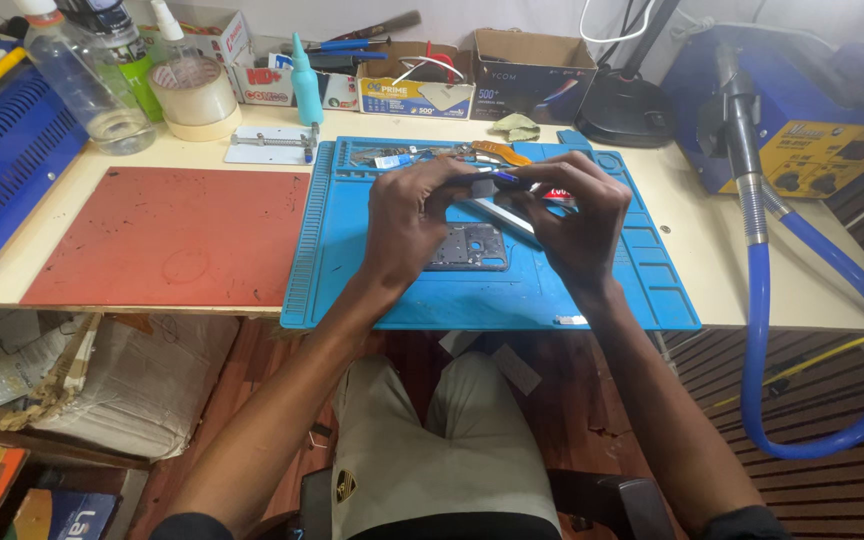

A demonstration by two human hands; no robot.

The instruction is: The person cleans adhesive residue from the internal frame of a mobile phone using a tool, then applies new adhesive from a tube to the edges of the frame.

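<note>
The phone frame (pixel 468 247) lay flat near the middle of the blue mat (pixel 372 290), just under both hands, its grey back plate facing up so the work could go on above it. The left hand (pixel 407 215) hung over the frame's left edge with its fingers bent toward the right hand; what they pinched, if anything, could not be told. The right hand (pixel 580 215) was curled around a thin blue-tipped tool (pixel 505 178) and what looked like a narrow pale strip (pixel 500 215) slanting down toward the frame — the grip seemed tight, fingertips meeting the left hand's, probably to steady a small part.

Small tools and parts sat in the tray (pixel 422 155) along the mat's far edge, within easy reach. A red pad (pixel 172 235) lay left of the mat. At the bench's far left corner stood a clear bottle (pixel 87 85) and a tape roll (pixel 194 95) — a teal bottle (pixel 305 85) beside them. A hot-air station (pixel 802 120) occupied the far right corner, its blue hose (pixel 832 330) looping off the bench's right edge.
</note>
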